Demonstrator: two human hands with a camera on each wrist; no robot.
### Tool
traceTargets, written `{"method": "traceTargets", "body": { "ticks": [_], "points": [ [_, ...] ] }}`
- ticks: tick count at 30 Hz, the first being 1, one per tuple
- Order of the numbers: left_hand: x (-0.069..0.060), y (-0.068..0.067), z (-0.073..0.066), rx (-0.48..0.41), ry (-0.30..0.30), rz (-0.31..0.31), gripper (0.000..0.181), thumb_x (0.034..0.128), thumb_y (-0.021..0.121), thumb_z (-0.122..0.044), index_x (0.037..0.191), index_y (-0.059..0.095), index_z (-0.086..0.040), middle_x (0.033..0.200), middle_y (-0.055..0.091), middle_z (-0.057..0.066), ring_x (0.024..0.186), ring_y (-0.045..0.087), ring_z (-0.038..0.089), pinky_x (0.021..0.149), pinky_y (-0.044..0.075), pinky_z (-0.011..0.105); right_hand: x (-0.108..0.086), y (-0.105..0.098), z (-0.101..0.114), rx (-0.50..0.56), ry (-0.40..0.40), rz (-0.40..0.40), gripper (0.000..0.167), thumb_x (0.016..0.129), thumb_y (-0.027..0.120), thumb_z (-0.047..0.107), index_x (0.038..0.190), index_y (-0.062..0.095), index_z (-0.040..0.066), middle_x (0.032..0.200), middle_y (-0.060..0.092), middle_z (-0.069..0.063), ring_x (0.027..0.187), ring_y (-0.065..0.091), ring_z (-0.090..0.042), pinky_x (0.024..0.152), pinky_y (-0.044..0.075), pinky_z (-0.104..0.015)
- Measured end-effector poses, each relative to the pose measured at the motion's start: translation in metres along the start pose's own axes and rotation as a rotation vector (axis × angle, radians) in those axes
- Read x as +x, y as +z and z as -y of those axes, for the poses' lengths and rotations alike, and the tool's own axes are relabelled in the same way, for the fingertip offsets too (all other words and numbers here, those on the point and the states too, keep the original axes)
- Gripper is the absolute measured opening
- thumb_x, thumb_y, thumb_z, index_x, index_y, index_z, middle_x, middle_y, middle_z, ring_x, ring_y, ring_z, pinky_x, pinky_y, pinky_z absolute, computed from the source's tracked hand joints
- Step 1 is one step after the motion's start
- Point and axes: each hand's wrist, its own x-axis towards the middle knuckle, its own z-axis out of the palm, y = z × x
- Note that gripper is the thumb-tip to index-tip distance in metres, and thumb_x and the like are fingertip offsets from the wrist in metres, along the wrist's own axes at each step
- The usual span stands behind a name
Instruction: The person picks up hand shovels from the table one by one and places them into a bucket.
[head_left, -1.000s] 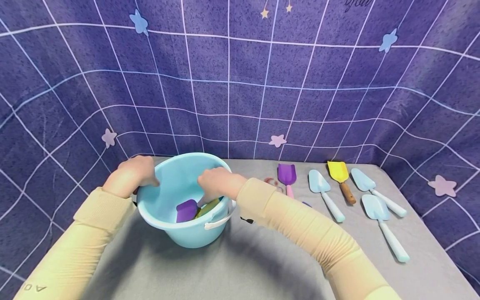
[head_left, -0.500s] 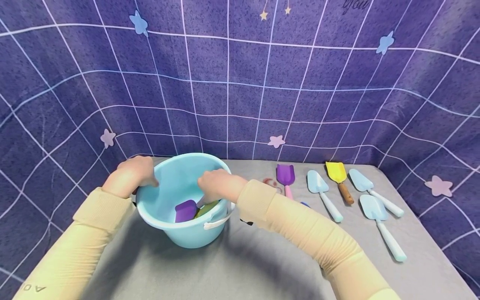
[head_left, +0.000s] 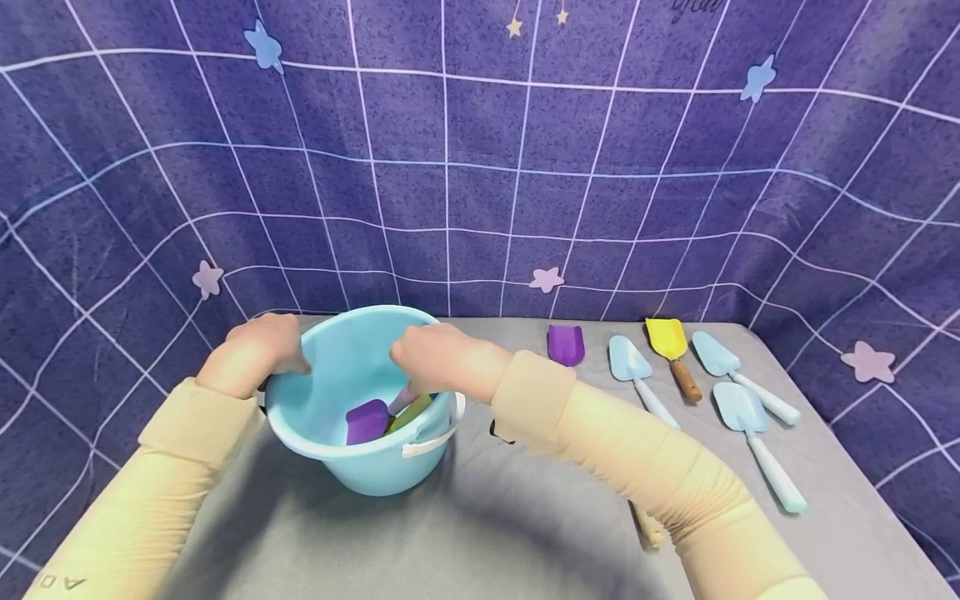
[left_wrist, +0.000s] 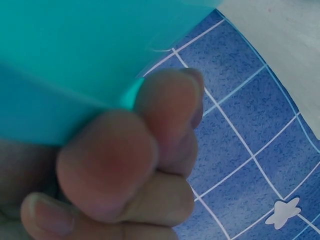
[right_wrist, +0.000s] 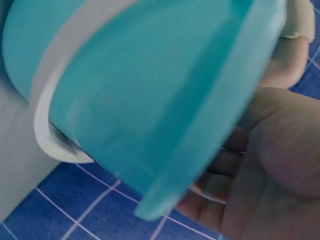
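Observation:
My left hand [head_left: 255, 354] grips the left rim of a light blue bucket [head_left: 386, 475], thumb inside; the left wrist view shows its fingers close to the bucket wall [left_wrist: 100, 45]. Inside the bucket lie a purple toy shovel [head_left: 367, 422] with a pinkish handle and a yellow-green piece [head_left: 411, 411]. My right hand [head_left: 442, 358] is over the bucket's right side, just above that handle. In the right wrist view the palm [right_wrist: 280, 165] looks bare, its fingers loosely bent; the rim [right_wrist: 220, 120] hides the fingertips.
To the right on the grey tabletop [head_left: 540, 517] lie another purple shovel [head_left: 566, 344], a yellow shovel [head_left: 667, 337] with a wooden handle, and several light blue trowels [head_left: 741, 407]. A wooden handle [head_left: 648, 529] shows beneath the right sleeve. A purple curtain [head_left: 480, 200] stands behind.
My right hand has risen slightly, showing more of the shovel's handle below it. The shovel and bucket keep their places relative to each other. The left hand stays on the rim.

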Motion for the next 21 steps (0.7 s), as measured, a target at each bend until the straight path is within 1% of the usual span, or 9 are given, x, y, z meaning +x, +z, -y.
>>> {"method": "traceTargets", "body": {
  "ticks": [1, 4, 6, 8, 11, 17, 21],
  "points": [
    [0.0, 0.0, 0.0, 0.0, -0.001, 0.002, 0.035, 0.0689, 0.073, -0.025, 0.084, 0.062, 0.004, 0.085, 0.06, 0.024, 0.072, 0.057, 0.033, 0.058, 0.048, 0.044, -0.003, -0.003, 0.0, -0.004, -0.008, -0.011, 0.04, 0.079, 0.069, 0.052, 0.093, 0.065, 0.016, 0.08, 0.057, 0.005, 0.07, 0.047, -0.009, 0.066, 0.048, -0.029],
    [0.0, 0.0, 0.0, 0.001, -0.004, 0.008, 0.035, 0.0693, 0.073, -0.025, 0.083, 0.062, 0.004, 0.085, 0.06, 0.024, 0.072, 0.058, 0.033, 0.058, 0.048, 0.044, -0.012, -0.011, -0.004, -0.022, -0.017, -0.042, 0.029, 0.084, 0.069, 0.037, 0.103, 0.066, 0.016, 0.092, 0.062, 0.004, 0.078, 0.051, -0.009, 0.072, 0.05, -0.031],
    [0.0, 0.0, 0.0, 0.001, -0.006, 0.008, 0.036, 0.0694, 0.073, -0.025, 0.084, 0.062, 0.005, 0.085, 0.06, 0.024, 0.072, 0.058, 0.033, 0.058, 0.048, 0.044, -0.019, -0.016, -0.007, -0.025, -0.008, -0.06, 0.026, 0.086, 0.068, 0.031, 0.107, 0.065, 0.016, 0.097, 0.063, 0.003, 0.082, 0.055, -0.01, 0.074, 0.051, -0.033],
    [0.0, 0.0, 0.0, 0.003, -0.008, 0.008, 0.037, 0.0695, 0.073, -0.026, 0.085, 0.062, 0.005, 0.085, 0.06, 0.024, 0.073, 0.058, 0.033, 0.058, 0.048, 0.044, -0.026, -0.021, -0.011, -0.035, 0.006, -0.076, 0.022, 0.087, 0.067, 0.026, 0.107, 0.065, 0.016, 0.098, 0.064, 0.002, 0.085, 0.057, -0.012, 0.075, 0.052, -0.035],
    [0.001, 0.0, 0.0, 0.006, -0.009, 0.007, 0.038, 0.0698, 0.074, -0.026, 0.087, 0.062, 0.006, 0.087, 0.06, 0.025, 0.074, 0.058, 0.034, 0.059, 0.048, 0.045, -0.038, -0.024, -0.019, -0.05, 0.017, -0.11, 0.021, 0.086, 0.067, 0.027, 0.104, 0.066, 0.016, 0.096, 0.064, 0.0, 0.087, 0.06, -0.015, 0.075, 0.053, -0.038],
    [0.0, 0.0, 0.0, 0.004, -0.011, 0.012, 0.038, 0.0706, 0.073, -0.026, 0.087, 0.062, 0.006, 0.087, 0.059, 0.025, 0.074, 0.058, 0.034, 0.059, 0.048, 0.045, -0.062, -0.023, -0.037, -0.079, 0.03, -0.198, 0.027, 0.084, 0.068, 0.024, 0.109, 0.067, 0.014, 0.098, 0.066, -0.002, 0.092, 0.064, -0.02, 0.078, 0.052, -0.04],
    [-0.001, 0.0, 0.0, -0.004, -0.01, 0.015, 0.037, 0.0708, 0.073, -0.026, 0.087, 0.062, 0.006, 0.087, 0.06, 0.025, 0.072, 0.058, 0.033, 0.058, 0.048, 0.043, -0.078, -0.02, -0.049, -0.067, 0.081, -0.223, 0.028, 0.085, 0.068, 0.024, 0.11, 0.066, 0.012, 0.101, 0.066, -0.003, 0.096, 0.064, -0.021, 0.079, 0.051, -0.041]
  ]
}}
